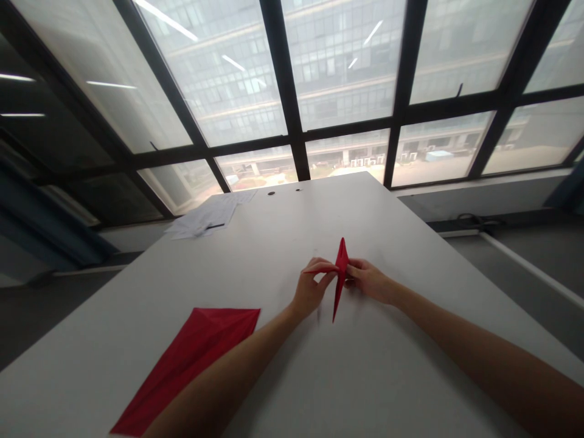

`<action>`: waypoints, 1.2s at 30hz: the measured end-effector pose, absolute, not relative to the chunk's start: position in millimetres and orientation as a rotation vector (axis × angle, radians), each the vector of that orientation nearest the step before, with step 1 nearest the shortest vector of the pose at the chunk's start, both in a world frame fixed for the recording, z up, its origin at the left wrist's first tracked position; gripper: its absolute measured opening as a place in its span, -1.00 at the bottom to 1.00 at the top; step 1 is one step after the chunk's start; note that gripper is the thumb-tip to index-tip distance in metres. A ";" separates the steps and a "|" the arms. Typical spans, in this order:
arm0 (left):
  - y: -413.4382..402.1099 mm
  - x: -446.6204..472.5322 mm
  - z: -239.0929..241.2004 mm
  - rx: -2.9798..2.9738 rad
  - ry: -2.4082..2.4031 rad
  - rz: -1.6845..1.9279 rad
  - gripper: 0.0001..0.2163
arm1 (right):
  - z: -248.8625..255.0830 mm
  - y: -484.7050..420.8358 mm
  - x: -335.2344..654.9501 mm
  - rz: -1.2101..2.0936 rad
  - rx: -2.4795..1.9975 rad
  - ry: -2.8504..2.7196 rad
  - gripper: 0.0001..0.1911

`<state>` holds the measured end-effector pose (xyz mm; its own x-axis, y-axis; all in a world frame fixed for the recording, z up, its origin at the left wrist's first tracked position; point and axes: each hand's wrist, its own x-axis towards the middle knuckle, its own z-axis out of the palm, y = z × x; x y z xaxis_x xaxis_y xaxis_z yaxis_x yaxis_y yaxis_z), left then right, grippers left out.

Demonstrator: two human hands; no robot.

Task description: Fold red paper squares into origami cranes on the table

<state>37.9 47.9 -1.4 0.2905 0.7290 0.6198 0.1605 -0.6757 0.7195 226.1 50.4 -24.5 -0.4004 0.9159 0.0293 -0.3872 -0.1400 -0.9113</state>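
Observation:
A narrow folded piece of red paper [340, 274], pointed at both ends, is held just above the white table [374, 377] near its middle. My left hand [312, 291] pinches a thin flap on its left side. My right hand [369, 281] grips it from the right. Both hands touch the paper at about mid-length.
A larger red paper sheet [191, 362], creased and partly under my left forearm, lies at the table's front left. Some white papers [207, 216] sit at the far left corner. Two small dark holes [271, 193] mark the far edge. Large windows stand behind the table.

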 end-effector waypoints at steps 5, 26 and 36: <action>50.6 36.8 -4.9 1.950 0.914 1.332 -0.91 | -24.5 50.3 225.2 1.713 -0.726 -1.224 -0.67; 44.4 30.3 7.3 2.393 0.582 1.321 -0.89 | -25.0 51.5 225.9 1.773 -0.718 -1.055 -0.66; 40.6 32.3 9.9 2.410 0.611 1.290 -0.85 | -27.3 51.1 226.4 1.742 -0.704 -1.070 -0.60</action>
